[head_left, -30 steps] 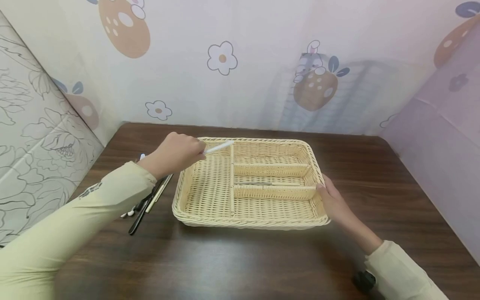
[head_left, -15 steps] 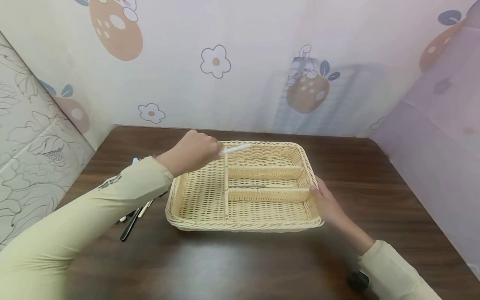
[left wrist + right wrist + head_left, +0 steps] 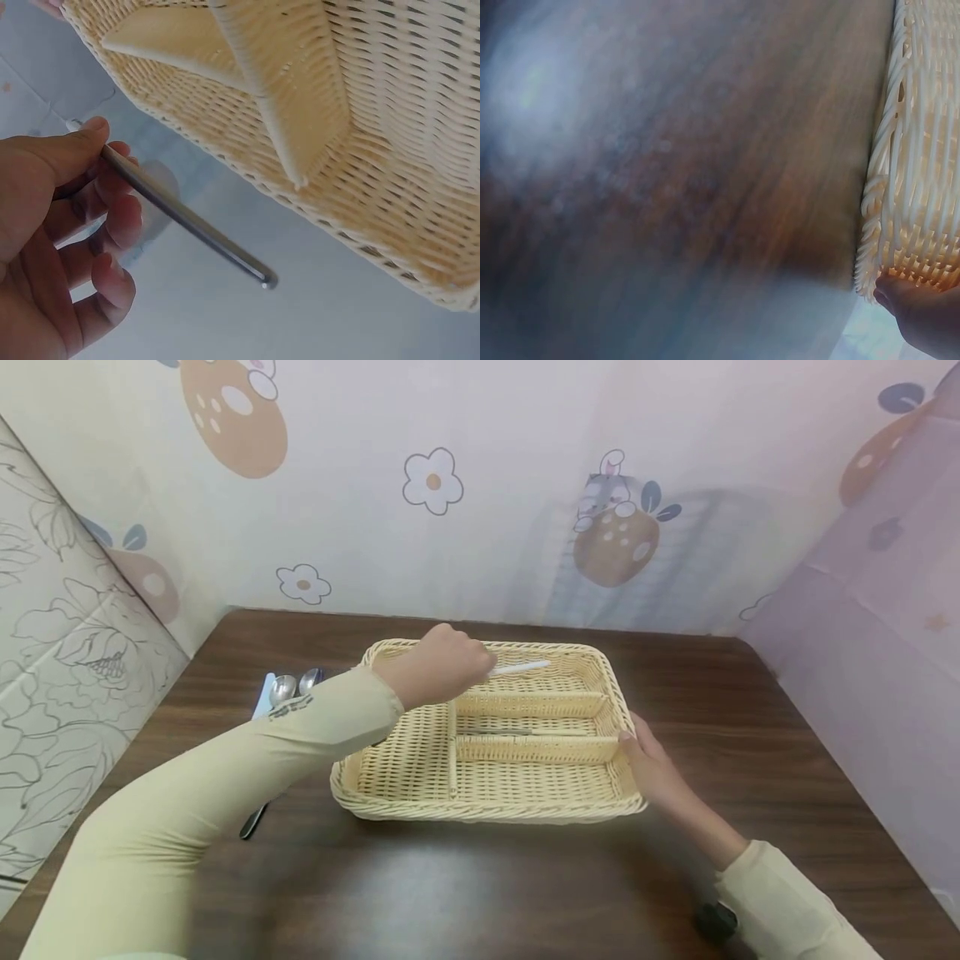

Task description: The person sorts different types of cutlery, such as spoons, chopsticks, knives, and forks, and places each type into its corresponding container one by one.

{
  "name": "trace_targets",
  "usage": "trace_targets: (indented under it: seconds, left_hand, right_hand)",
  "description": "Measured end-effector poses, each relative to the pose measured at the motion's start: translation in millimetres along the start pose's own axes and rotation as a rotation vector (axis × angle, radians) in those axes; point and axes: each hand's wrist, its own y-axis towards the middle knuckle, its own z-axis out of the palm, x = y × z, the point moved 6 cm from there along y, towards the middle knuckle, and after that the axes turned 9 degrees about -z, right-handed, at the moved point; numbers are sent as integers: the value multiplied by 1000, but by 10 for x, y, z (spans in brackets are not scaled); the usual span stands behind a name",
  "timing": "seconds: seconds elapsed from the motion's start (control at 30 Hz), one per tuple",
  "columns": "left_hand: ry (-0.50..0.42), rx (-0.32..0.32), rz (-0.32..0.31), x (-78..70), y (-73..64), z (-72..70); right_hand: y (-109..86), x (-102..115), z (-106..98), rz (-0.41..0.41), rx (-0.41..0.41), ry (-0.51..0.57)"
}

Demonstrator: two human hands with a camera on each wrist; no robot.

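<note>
My left hand [image 3: 442, 667] pinches a slim silver piece of cutlery [image 3: 187, 215] between thumb and fingers, above the back of a cream woven basket [image 3: 408, 768]. In the head view the bright end of the cutlery points right, over the back compartment; its exact kind does not show. My right hand [image 3: 654, 768] grips the basket's right end, thumb over the rim. Low dividers [image 3: 536, 747] split the basket into a wide left section and three narrower ones on the right. A thin metal utensil [image 3: 498, 732] lies in the middle narrow section.
Left of the basket, partly hidden by my left sleeve, two spoons [image 3: 282, 690] lie beside a light blue strip [image 3: 264, 696]. The end of a black utensil [image 3: 252, 823] shows below the sleeve. A patterned wall [image 3: 360, 527] borders the dark wooden table [image 3: 420, 893] at the back.
My left hand has moved right with the cutlery, from the basket's left back corner to over the back narrow section. The spoons have come into sight. My right hand keeps its grip.
</note>
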Motion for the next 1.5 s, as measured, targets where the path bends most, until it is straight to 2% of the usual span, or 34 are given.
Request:
trace_targets:
  seconds: [0.47,0.8,1.03,1.2,1.37,1.5]
  left_hand:
    - [-61,131,71,-405,339,218]
    - [-142,323,98,-659,513,344]
    - [-159,419,106,-759,692,411]
    - [-153,493,93,-792,767,490]
    - [-126,514,74,-799,807,526]
    - [-146,500,62,-817,849,541]
  right_hand:
    - [-5,-10,26,2,-8,28]
    - [2,-4,33,-26,-13,21]
    - [10,-17,22,-22,-23,8]
    - [-7,-4,29,-36,-20,-7]
    - [-11,2,15,-44,-25,-23]
    - [-4,3,-2,-43,-32,-29]
